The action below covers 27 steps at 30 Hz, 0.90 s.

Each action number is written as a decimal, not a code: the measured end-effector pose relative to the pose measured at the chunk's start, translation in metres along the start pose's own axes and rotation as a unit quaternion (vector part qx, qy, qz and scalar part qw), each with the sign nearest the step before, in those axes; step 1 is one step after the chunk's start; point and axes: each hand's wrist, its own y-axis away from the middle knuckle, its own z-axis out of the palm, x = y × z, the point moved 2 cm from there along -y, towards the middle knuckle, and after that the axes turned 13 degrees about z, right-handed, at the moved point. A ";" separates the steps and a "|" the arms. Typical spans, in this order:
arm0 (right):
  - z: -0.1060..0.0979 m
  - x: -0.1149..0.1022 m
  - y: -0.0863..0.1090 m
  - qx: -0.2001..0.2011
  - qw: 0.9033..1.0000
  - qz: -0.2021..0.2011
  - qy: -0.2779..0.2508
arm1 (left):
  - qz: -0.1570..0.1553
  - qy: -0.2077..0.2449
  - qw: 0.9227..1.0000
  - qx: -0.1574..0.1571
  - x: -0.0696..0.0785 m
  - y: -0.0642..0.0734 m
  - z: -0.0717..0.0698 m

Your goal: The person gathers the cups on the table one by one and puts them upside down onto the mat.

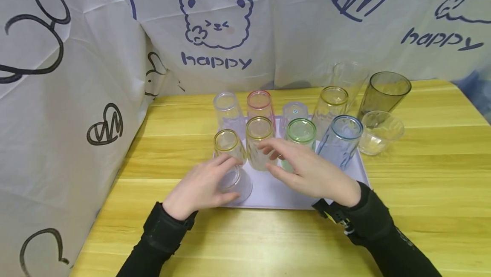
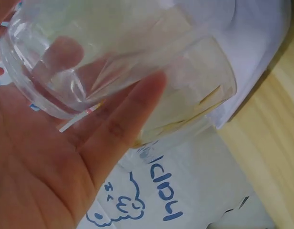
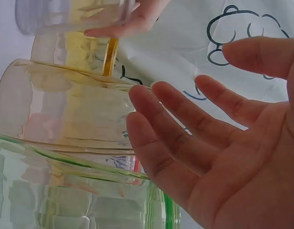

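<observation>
My left hand [image 1: 203, 185] holds a clear glass [image 1: 243, 187], upside down at the tray's front left corner, with fingers and thumb around its sides. Through its wall in the left wrist view, fingertips show behind the clear glass [image 2: 108, 33]. Directly behind it stands a yellow-rimmed glass [image 1: 226, 141]. Over the tray, my right hand [image 1: 310, 168] hovers with loosely bent fingers and nothing in them. Nearest to it are a second yellow-rimmed glass [image 1: 258, 157] and a green-rimmed glass [image 1: 301, 131], both upside down; it partly hides them in the head view.
The pale lilac tray [image 1: 268, 198] also bears a blue glass [image 1: 339, 145], a pink-rimmed glass [image 1: 260, 100] and several others. Right of it stand a dark smoky glass [image 1: 385, 93] and a clear bowl-like cup [image 1: 381, 132]. Drawn-on white cloth [image 1: 215, 72] hangs behind and left.
</observation>
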 end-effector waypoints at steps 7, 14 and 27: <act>0.001 0.002 -0.001 -0.004 1.000 -0.001 0.018 | -0.015 0.008 1.000 0.011 0.000 0.001 0.006; 0.000 0.004 -0.001 -0.004 1.000 -0.001 0.018 | -0.014 0.010 0.999 0.037 0.000 0.003 0.004; 0.003 0.007 -0.004 -0.007 0.999 -0.006 0.034 | 0.006 0.003 0.997 0.071 -0.001 0.007 0.000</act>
